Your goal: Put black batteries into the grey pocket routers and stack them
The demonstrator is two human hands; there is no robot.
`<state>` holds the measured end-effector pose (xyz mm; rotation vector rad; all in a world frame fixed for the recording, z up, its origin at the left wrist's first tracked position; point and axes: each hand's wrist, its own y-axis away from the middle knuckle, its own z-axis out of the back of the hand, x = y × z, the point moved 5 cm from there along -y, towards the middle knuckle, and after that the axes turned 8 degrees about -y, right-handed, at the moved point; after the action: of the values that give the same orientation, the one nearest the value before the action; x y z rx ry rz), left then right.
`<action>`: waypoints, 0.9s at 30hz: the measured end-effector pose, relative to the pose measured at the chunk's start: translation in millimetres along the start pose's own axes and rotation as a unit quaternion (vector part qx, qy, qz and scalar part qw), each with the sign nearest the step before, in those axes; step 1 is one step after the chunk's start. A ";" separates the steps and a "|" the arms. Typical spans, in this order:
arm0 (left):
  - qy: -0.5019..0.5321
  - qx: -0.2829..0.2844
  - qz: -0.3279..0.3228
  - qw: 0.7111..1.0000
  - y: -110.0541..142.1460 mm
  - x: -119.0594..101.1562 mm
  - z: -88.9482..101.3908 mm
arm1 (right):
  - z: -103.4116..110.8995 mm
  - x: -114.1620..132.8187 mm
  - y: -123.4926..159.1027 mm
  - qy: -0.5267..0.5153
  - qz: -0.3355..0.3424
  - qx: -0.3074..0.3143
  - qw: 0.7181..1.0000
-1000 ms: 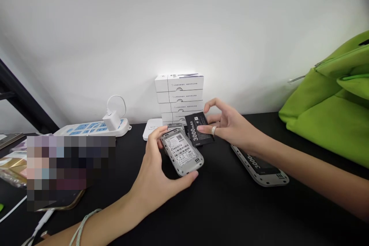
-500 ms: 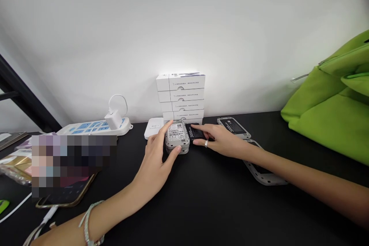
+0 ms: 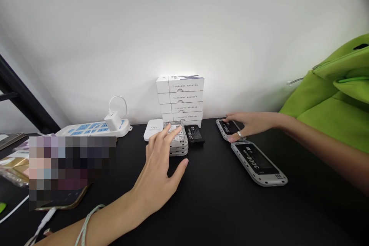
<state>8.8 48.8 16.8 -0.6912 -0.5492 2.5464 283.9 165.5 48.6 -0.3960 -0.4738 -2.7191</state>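
Observation:
My left hand (image 3: 161, 169) hovers open over the black table, fingers spread, just in front of a small stack of grey devices (image 3: 179, 143) with a white label on top. A loose black battery (image 3: 195, 133) marked 3000 mAh lies right of that stack. My right hand (image 3: 248, 123), with a ring on one finger, reaches far right and rests its fingers on a grey device with a battery in it (image 3: 228, 128). A second grey device with its battery showing (image 3: 258, 162) lies nearer me.
A stack of white boxes (image 3: 181, 98) stands against the wall, with a white flat box (image 3: 153, 128) beside it. A white power strip with a charger (image 3: 95, 127) lies at the left. A green bag (image 3: 334, 100) fills the right. Papers and a phone sit at the left edge.
My left hand set the labelled grey device on the stack and let go. My right hand put the black battery down beside it and moved right onto the far device.

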 end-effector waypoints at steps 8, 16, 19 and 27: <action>-0.033 -0.013 -0.044 0.998 1.5 -7.4 2.5 | -8.8 6.0 -11.8 -0.023 0.069 -0.087 0.994; 0.036 0.096 -0.170 0.980 10.9 -26.8 -2.5 | 1.1 69.1 30.1 0.026 0.089 -0.079 0.993; 0.061 0.132 -0.109 0.983 16.5 -28.6 -7.0 | -20.9 105.1 53.9 0.022 0.087 -0.007 0.996; 0.107 0.182 -0.017 0.977 16.3 -25.9 -10.5 | -70.8 143.1 62.9 -0.008 0.209 0.008 0.978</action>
<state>29.7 24.9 10.3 -0.7954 -0.0195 2.4057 164.5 42.2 48.5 -0.4568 -0.3683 -2.3061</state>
